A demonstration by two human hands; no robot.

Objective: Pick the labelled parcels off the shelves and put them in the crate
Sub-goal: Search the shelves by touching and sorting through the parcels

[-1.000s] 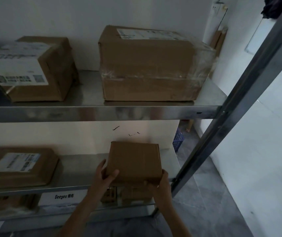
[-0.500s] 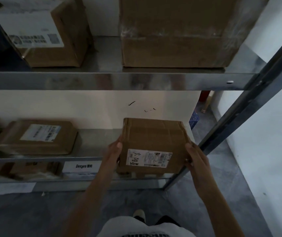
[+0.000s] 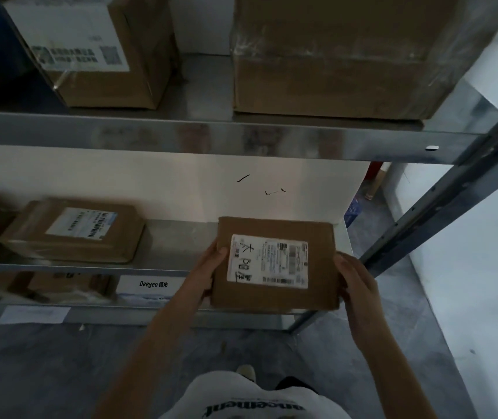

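We stand at the shelves (image 3: 199, 137). Our parcel (image 3: 275, 264), label up, hangs just off the lower shelf, left hand (image 3: 210, 272) and right hand (image 3: 355, 282) gripping its sides. Next: carry it to the crate, unseen here.

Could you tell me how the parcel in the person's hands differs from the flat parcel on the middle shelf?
The held parcel is gripped at its sides by the left hand and right hand; the flat parcel lies untouched on the shelf. The held parcel's label bears handwriting; the flat parcel's is print only. Both are brown cardboard with white labels.
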